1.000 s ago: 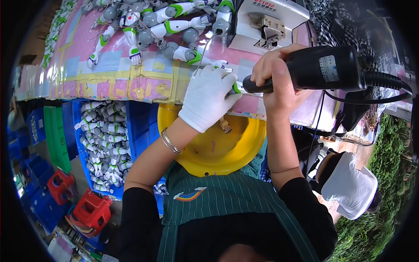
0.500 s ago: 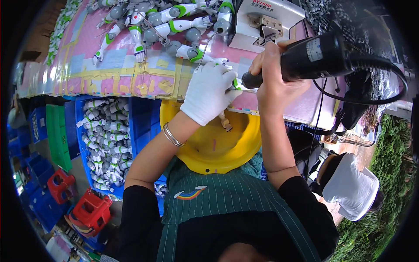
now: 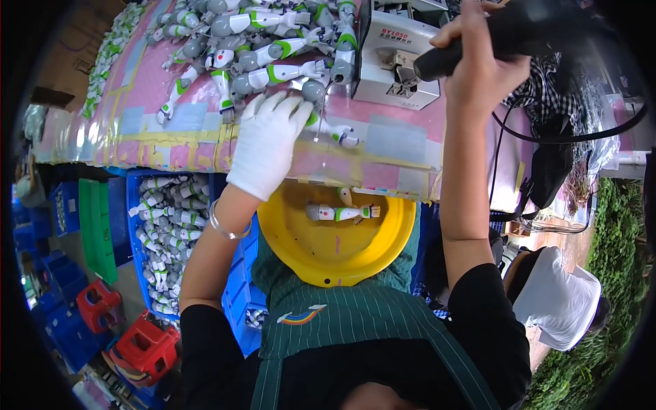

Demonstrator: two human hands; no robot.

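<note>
My left hand (image 3: 265,147), in a white glove, is over the near edge of a pile of white, grey and green toy arms (image 3: 263,49). Its fingers are spread against the toy parts, and their tips are partly hidden there. My bare right hand (image 3: 478,75) grips a black electric screwdriver (image 3: 506,37), its nose up against the opening of a silver screw feeder (image 3: 403,61). On my lap is a yellow basin (image 3: 335,256). Inside it lies a toy arm (image 3: 338,212), with a small toy part (image 3: 345,197) beside it.
Left of my lap stands a blue crate (image 3: 154,301) full of toy limbs. Red stools (image 3: 147,345) and a green crate (image 3: 96,229) are farther left. The screwdriver's cable (image 3: 567,140) loops at the right. Another person in a white shirt (image 3: 553,294) is bent over beyond.
The toy arm my left hand held at the screwdriver now lies in the basin. That hand has moved left onto the pile. My right hand has lifted the screwdriver up to the screw feeder.
</note>
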